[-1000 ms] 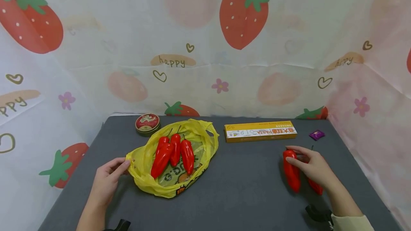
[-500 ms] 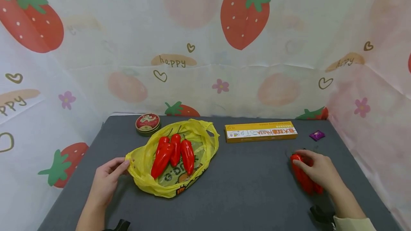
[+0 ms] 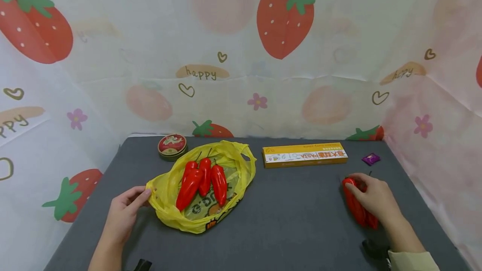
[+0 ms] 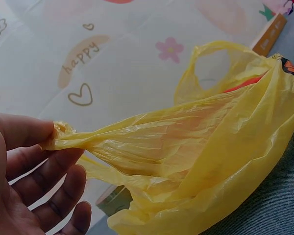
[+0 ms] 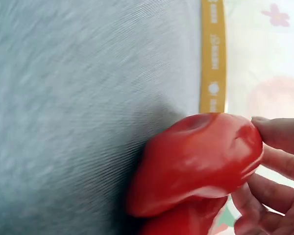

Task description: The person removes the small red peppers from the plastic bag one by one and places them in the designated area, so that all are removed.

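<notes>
My left hand [image 3: 122, 210] pinches the edge of a yellow plastic bag [image 3: 171, 216] between thumb and fingers. In the left wrist view the gathered plastic [image 4: 137, 142] stretches tight from the fingertips. Several glossy red peppers [image 3: 189, 189] lie inside the opened bag. On the table's right side, my right hand [image 3: 378, 200] grips a red pepper [image 3: 354, 206] near its stem end. A second red pepper [image 3: 372, 221] lies right against it, partly hidden under the hand. The right wrist view shows thumb and fingers at the held pepper's end [image 5: 201, 156], the other pepper [image 5: 181, 220] below it.
At the back stand a round red-topped tin [image 3: 172, 146] behind the bag and a yellow pasta box [image 3: 305, 156]. A small purple wrapped sweet [image 3: 371, 159] lies beyond my right hand. A strawberry-printed cloth [image 3: 241, 95] encloses the dark table [image 3: 278, 229].
My right hand has shifted slightly right, bringing its pepper up against the other one and closing the gap between them. The left hand and bag have stayed in place.
</notes>
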A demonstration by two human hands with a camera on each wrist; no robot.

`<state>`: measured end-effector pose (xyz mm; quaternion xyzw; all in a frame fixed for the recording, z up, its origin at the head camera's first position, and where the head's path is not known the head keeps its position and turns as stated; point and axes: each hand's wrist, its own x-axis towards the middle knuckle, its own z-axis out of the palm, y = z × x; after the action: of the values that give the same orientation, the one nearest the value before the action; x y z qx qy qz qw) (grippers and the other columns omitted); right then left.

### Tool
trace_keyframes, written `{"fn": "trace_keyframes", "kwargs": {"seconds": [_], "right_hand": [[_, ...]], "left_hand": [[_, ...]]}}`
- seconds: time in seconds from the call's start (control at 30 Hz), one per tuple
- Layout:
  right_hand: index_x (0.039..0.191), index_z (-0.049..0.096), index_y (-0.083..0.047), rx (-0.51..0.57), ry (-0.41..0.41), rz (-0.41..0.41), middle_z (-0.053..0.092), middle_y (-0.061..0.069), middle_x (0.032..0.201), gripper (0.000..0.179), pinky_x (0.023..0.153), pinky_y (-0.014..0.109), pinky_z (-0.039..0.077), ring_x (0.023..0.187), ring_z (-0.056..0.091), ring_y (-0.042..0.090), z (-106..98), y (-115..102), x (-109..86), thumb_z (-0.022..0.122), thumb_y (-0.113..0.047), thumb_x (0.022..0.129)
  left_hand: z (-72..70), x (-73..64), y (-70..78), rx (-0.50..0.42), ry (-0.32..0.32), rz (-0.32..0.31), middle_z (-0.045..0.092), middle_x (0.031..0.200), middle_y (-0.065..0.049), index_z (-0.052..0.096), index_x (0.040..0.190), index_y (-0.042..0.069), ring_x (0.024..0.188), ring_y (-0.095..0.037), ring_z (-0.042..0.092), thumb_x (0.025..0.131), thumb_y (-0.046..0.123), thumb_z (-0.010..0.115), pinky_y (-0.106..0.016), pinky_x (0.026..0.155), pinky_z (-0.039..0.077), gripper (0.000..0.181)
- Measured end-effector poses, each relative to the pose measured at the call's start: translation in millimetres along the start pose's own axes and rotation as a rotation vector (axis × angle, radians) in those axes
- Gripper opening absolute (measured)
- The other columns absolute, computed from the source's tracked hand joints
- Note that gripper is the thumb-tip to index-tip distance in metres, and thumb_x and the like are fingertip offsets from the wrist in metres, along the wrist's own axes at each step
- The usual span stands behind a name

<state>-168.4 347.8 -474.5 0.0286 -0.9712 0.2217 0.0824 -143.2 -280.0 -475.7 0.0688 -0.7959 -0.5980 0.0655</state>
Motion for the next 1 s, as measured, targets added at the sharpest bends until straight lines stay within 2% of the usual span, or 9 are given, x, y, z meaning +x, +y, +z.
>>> {"fn": "trace_keyframes", "kwargs": {"seconds": [0.1, 0.17, 0.23, 0.27, 0.53, 0.8, 1.0], "right_hand": [[0.120, 0.069, -0.002, -0.055, -0.011, -0.011, 0.069, 0.015, 0.085, 0.041, 0.074, 0.052, 0.051, 0.078, 0.060, 0.034, 3.9, 3.6, 0.2, 0.068, -0.036, 0.097], [0.120, 0.069, 0.000, -0.076, 0.001, -0.017, 0.070, 0.024, 0.101, 0.041, 0.084, 0.061, 0.049, 0.093, 0.061, 0.044, 6.7, 5.7, -1.0, 0.069, -0.034, 0.096], [0.121, 0.069, 0.001, -0.078, 0.015, -0.026, 0.065, 0.030, 0.121, 0.042, 0.093, 0.068, 0.043, 0.110, 0.057, 0.052, 8.3, 6.6, -2.4, 0.070, -0.032, 0.095], [0.122, 0.068, 0.000, -0.076, 0.012, -0.028, 0.063, 0.031, 0.124, 0.043, 0.095, 0.069, 0.042, 0.113, 0.055, 0.053, 8.2, 6.3, -2.9, 0.071, -0.033, 0.095], [0.127, 0.067, -0.005, -0.076, -0.086, -0.057, 0.060, 0.032, 0.130, 0.051, 0.092, 0.070, 0.043, 0.116, 0.049, 0.051, 5.6, 5.2, -5.1, 0.077, -0.038, 0.089], [0.125, 0.068, -0.006, -0.096, 0.000, -0.010, 0.051, 0.031, 0.135, 0.056, 0.094, 0.076, 0.031, 0.122, 0.037, 0.058, 8.7, 7.4, -14.8, 0.076, -0.047, 0.088], [0.125, 0.066, -0.004, -0.004, 0.063, -0.012, 0.048, 0.031, 0.137, 0.056, 0.093, 0.078, 0.031, 0.124, 0.034, 0.059, 5.5, 1.0, -19.3, 0.078, -0.043, 0.087]], "left_hand": [[0.5, -0.5, 0.1, -0.013, -0.004, 0.004, 0.068, 0.090, 0.012, 0.065, 0.117, -0.009, 0.081, -0.009, 0.064, 0.103, 0.028, 0.061, -0.023, 0.076, 0.057, 0.040], [1.1, -0.4, 0.4, -0.018, -0.006, 0.005, 0.068, 0.089, 0.012, 0.065, 0.117, -0.009, 0.081, -0.010, 0.064, 0.103, 0.028, 0.060, -0.023, 0.076, 0.057, 0.040], [1.3, 0.2, 0.3, -0.026, -0.005, 0.002, 0.068, 0.089, 0.011, 0.066, 0.117, -0.009, 0.080, -0.010, 0.064, 0.103, 0.028, 0.061, -0.023, 0.076, 0.057, 0.039], [1.2, 0.5, 0.3, -0.027, -0.004, 0.001, 0.068, 0.089, 0.012, 0.066, 0.117, -0.008, 0.080, -0.010, 0.064, 0.103, 0.027, 0.061, -0.023, 0.075, 0.057, 0.039], [-1.0, 1.1, 0.2, -0.018, 0.003, -0.002, 0.068, 0.089, 0.013, 0.065, 0.119, -0.009, 0.080, -0.009, 0.064, 0.102, 0.027, 0.061, -0.023, 0.075, 0.056, 0.040], [-2.0, -1.2, 0.4, -0.004, 0.002, -0.009, 0.067, 0.090, 0.013, 0.065, 0.119, -0.008, 0.081, -0.009, 0.064, 0.103, 0.030, 0.060, -0.022, 0.076, 0.057, 0.041], [-2.0, -1.0, -0.1, 0.000, 0.001, 0.008, 0.067, 0.090, 0.013, 0.065, 0.118, -0.008, 0.080, -0.009, 0.064, 0.103, 0.030, 0.060, -0.023, 0.075, 0.057, 0.041]]}}
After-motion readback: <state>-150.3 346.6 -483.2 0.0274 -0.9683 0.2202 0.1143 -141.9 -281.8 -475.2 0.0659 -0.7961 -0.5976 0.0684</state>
